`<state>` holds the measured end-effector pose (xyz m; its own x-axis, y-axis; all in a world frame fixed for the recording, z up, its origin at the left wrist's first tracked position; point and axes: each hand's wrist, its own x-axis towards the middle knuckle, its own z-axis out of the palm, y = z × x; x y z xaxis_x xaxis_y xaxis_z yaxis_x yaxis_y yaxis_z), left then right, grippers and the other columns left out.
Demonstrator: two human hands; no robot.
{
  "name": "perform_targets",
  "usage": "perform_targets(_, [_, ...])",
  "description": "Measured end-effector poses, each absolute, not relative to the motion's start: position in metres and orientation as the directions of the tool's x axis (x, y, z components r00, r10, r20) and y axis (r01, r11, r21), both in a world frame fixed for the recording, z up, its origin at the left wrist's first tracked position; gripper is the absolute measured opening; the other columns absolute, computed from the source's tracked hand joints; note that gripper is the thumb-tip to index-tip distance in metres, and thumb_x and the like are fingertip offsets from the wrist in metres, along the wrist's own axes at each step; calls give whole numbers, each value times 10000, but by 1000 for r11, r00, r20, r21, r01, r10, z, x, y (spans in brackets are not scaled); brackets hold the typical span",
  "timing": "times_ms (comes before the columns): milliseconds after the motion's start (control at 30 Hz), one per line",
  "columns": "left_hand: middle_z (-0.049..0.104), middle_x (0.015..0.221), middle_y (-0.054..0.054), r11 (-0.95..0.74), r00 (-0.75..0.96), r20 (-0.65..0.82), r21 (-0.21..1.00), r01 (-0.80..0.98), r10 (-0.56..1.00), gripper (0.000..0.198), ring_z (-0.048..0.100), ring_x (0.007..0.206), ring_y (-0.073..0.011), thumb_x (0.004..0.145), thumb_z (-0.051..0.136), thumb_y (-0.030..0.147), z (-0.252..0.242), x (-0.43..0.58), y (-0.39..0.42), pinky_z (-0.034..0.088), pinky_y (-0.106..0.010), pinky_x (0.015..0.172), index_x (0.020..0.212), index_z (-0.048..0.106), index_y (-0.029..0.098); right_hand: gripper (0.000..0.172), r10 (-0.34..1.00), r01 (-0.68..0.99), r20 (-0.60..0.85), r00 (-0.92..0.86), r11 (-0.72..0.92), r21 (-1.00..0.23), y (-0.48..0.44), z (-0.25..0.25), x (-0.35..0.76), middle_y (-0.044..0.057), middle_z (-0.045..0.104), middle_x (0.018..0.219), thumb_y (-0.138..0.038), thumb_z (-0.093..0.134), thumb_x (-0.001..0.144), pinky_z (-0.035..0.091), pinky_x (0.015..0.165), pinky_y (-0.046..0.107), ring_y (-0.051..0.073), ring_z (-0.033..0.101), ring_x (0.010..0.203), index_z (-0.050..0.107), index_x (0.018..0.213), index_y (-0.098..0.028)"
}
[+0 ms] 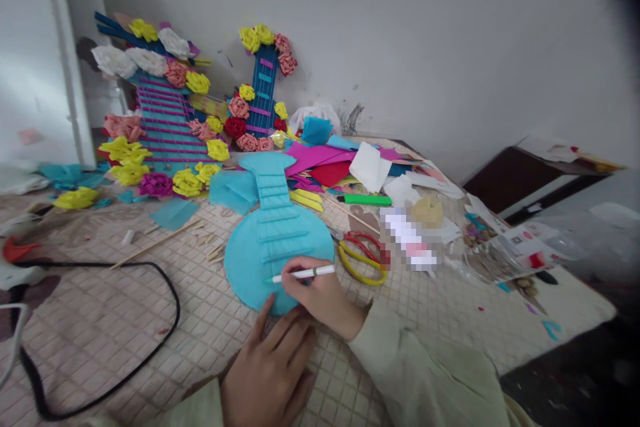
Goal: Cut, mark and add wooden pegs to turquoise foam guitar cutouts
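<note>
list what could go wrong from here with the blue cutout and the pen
The pen in the right hand might slip or leave a stray mark on the blue cutout. The left hand steadies only its lower edge, so the cutout could swivel. The yellow loop handle lies close beside the right hand and might get knocked.

A pale grey wall point(425, 47) spans the background, mostly plain (a few dark scuffs mark it low down, above the back edge of the table point(200, 320)), and a white upright panel point(35, 67) stands at far left, bright with soft light. The table's tan surface carries a grid pattern. Beyond its right side sits dark brown furniture point(493, 173), while the lower right corner falls into shadow.
</note>
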<state>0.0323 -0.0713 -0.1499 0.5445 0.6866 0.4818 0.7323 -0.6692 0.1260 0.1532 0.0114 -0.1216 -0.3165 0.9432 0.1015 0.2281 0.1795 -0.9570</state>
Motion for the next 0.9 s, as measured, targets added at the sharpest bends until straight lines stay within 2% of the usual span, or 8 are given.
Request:
perform_targets(333, [610, 1096, 22, -693, 597, 476, 37, 720, 646, 371, 470, 1102, -137, 798, 467, 455, -143, 32, -67, -12, -316, 1133, 1069, 572, 224, 78, 949, 227, 90, -301, 163, -960, 11, -119, 152, -22, 541, 581, -194, 549, 726, 395, 503, 207, 100, 464, 532, 589, 660, -179])
perform_targets(500, [596, 1121, 14, -688, 569, 498, 79, 721, 654, 375, 455, 1120, -153, 799, 465, 452, -150, 32, -68, -17, -359, 1134, 1085, 562, 230, 70, 952, 218, 65, -300, 134, -967, 12, -119, 153, -21, 554, 588, -200, 556, 723, 398, 505, 205, 102, 478, 539, 591, 666, -179])
perform_targets(600, [609, 1101, 17, -687, 573, 499, 64, 723, 650, 364, 466, 1107, -147, 802, 459, 438, -150, 32, -68, -16, -351, 1133, 1074, 570, 222, 76, 945, 223, 100, -310, 175, -959, 12, -120, 153, -19, 552, 594, -187, 556, 719, 397, 513, 208, 102, 475, 540, 591, 653, -175])
perform_targets(733, [617, 1097, 23, -699, 593, 498, 39, 714, 633, 357, 478, 1090, -140, 804, 454, 426, -145, 33, -67, -13, -341, 1132, 1065, 575, 215, 69, 955, 190, 67, -289, 126, -974, 12, -120, 153, -16, 557, 578, -192, 549, 723, 386, 492, 208, 102, 474, 522, 590, 673, -168])
perform_targets(900, [612, 1099, 31, -671, 561, 480, 81, 737, 674, 372, 468, 1107, -137, 782, 501, 452, -146, 33, -69, 3, -331, 1133, 1068, 570, 226, 82, 945, 220, 85, -315, 160, -962, 11, -120, 153, -20, 548, 592, -205, 551, 726, 385, 504, 207, 102, 469, 536, 593, 662, -177])
